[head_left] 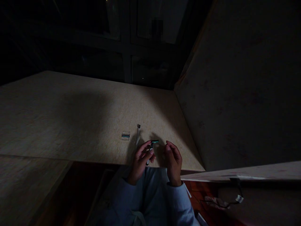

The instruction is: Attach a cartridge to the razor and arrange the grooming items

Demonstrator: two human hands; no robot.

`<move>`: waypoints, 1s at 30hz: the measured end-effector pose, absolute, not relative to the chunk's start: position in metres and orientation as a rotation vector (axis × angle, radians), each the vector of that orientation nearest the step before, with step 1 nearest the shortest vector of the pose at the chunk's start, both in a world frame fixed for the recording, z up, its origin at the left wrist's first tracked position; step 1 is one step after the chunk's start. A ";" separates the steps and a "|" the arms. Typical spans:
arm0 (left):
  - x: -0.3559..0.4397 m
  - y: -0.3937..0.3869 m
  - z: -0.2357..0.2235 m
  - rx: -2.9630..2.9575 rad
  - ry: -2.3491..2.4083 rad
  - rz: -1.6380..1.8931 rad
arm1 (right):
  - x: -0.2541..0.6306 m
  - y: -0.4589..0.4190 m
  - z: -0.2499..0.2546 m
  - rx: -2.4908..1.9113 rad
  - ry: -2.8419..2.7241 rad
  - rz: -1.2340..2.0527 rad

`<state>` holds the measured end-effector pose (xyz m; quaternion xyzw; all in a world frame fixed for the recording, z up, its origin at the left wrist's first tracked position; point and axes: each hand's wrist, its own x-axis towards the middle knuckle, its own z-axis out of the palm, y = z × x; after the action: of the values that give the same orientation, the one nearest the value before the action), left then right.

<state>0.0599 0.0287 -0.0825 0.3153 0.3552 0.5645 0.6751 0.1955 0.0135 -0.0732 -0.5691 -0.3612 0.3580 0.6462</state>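
My left hand [141, 158] is closed around the handle of a razor [154, 142], whose dark head with a green strip points up and to the right. To the right of the razor is my right hand [173, 157], apart from it. Its thumb and index finger are pressed together, and whatever they may hold is too small to make out. On the table left of my hands lies a small clear case [125, 135] with a dark and green razor cartridge in it. Between case and left hand lies a thin stick-like thing [137, 133] with a dark end.
The pale marbled tabletop [94, 125] runs far to the left, dimly lit and shadowed. A patterned wall [240, 94] rises at its right edge, and a dark window frame [127, 59] stands behind. Below right, a black cable [231, 203] hangs near the reddish floor.
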 end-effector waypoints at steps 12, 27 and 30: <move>0.060 0.025 -0.094 0.656 0.927 1.303 | 0.169 0.028 -0.029 -1.244 -1.032 0.977; 0.067 0.018 -0.097 0.938 1.041 1.406 | 0.165 0.016 -0.031 -1.370 -1.154 0.649; 0.068 0.017 -0.098 0.999 1.058 1.412 | 0.168 0.014 -0.033 -1.347 -1.173 0.636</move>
<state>0.0677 0.0166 -0.0979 0.4183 0.4430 0.5912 0.5284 0.1682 0.0140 -0.0329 -0.5770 -0.5025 0.2725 0.5834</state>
